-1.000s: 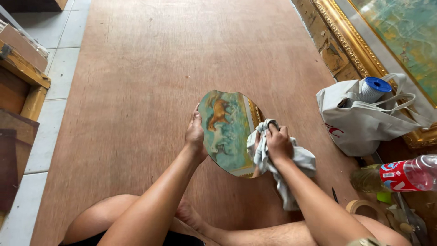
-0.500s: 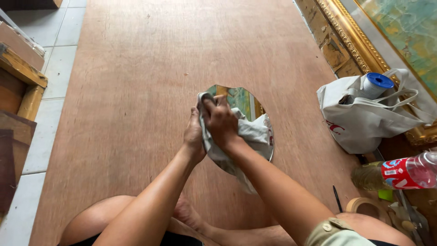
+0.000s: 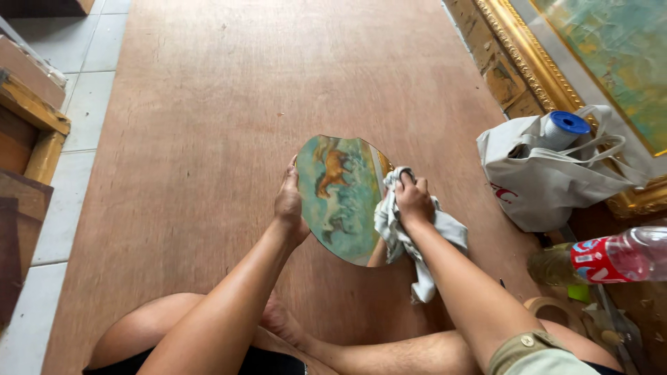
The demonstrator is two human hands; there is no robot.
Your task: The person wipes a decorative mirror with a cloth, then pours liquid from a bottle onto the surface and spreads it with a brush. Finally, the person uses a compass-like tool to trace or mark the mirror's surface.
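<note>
A round painted panel (image 3: 340,198), teal with an orange and a white animal figure, is held tilted above a brown plywood sheet (image 3: 208,139). My left hand (image 3: 290,203) grips its left edge. At its right edge, my right hand (image 3: 413,200) is closed around a crumpled pale grey cloth (image 3: 403,239) that hangs down over my forearm. My bare legs are crossed below the panel.
A white tote bag (image 3: 542,177) holding a blue-capped roll (image 3: 564,128) stands at the right, against a gold-framed painting (image 3: 590,62). A plastic bottle with a red label (image 3: 604,258) lies lower right. Wooden pieces (image 3: 28,118) and pale floor tiles (image 3: 83,76) are on the left.
My right hand with the cloth swept from the panel's right edge across its face to the left, then back to the right edge. My left hand kept its hold.
</note>
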